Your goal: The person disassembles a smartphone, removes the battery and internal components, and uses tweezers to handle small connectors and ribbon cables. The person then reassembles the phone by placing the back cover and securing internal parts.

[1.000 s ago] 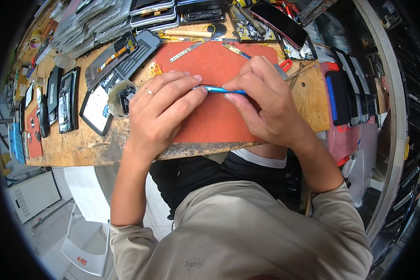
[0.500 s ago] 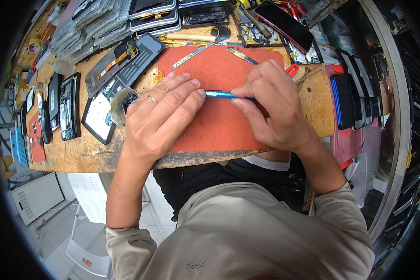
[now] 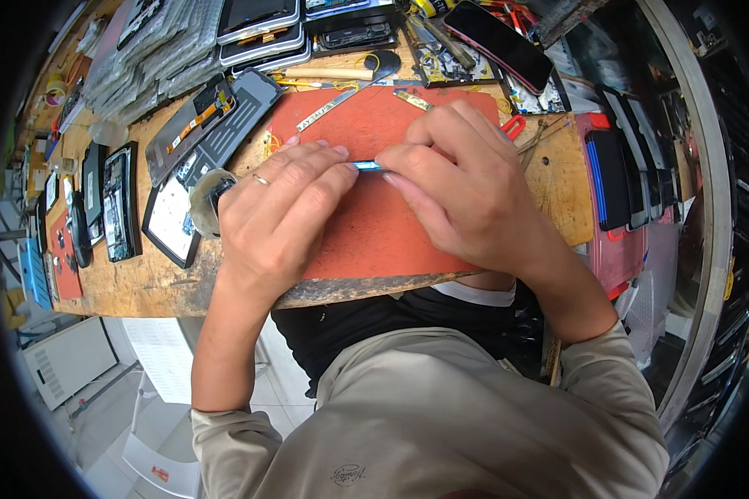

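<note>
A slim, shiny blue object (image 3: 366, 165) bridges the gap between my two hands over a red work mat (image 3: 374, 237). Only a short strip shows; the hands cover both ends, so I cannot make out its kind. My left hand (image 3: 279, 208), with a ring on one finger, lies palm-down with its fingers bent together over the left end. My right hand (image 3: 466, 183) pinches the right end between thumb and curled fingers. Beyond the hands, a thin metal pry blade (image 3: 329, 108) rests on the mat's far part.
A cloudy jar (image 3: 206, 204) stands beside my left wrist. Phone parts (image 3: 123, 200) and a grey phone housing (image 3: 245, 116) lie at left. Bubble-wrapped parts (image 3: 158, 50) are stacked farther back. A dark phone (image 3: 499, 46) sits at the far right, above red-handled pliers (image 3: 514, 127).
My right hand has slid left toward my left hand, so less of the blue object shows between them. The left hand keeps its hold. The view has shifted slightly.
</note>
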Motion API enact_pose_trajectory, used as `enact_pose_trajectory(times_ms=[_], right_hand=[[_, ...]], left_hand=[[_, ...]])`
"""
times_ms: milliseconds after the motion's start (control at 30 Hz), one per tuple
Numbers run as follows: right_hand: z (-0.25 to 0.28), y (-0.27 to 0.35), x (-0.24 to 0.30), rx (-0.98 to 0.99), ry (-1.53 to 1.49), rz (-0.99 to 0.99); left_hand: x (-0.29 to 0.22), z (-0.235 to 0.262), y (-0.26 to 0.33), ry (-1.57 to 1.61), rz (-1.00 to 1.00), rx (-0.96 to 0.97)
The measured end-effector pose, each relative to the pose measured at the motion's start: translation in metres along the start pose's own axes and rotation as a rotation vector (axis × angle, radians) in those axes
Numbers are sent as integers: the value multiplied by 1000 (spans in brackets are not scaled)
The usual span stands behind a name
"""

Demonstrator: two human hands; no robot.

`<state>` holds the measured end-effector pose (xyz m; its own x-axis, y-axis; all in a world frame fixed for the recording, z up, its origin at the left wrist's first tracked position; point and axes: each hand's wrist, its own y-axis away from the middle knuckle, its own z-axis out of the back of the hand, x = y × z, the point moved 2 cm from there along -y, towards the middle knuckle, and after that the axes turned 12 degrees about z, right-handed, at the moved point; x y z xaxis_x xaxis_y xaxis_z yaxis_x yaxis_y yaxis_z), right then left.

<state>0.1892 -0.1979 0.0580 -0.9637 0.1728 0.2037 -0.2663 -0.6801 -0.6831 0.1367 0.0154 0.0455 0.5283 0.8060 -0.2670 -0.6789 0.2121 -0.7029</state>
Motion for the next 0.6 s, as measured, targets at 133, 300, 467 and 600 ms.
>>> enact_pose_trajectory(times_ms=[133, 300, 467, 600], right_hand=[[-3, -2, -2, -17, 63, 106], [-3, -2, -2, -5, 49, 161], [-3, 1, -4, 2, 79, 100], [-4, 3, -5, 12, 93, 105]], left_hand=[[-5, -2, 1, 18, 127, 20], [-7, 4, -3, -100, 94, 157], [-5, 3, -6, -15, 137, 104], [-3, 5, -1, 76, 206, 7]])
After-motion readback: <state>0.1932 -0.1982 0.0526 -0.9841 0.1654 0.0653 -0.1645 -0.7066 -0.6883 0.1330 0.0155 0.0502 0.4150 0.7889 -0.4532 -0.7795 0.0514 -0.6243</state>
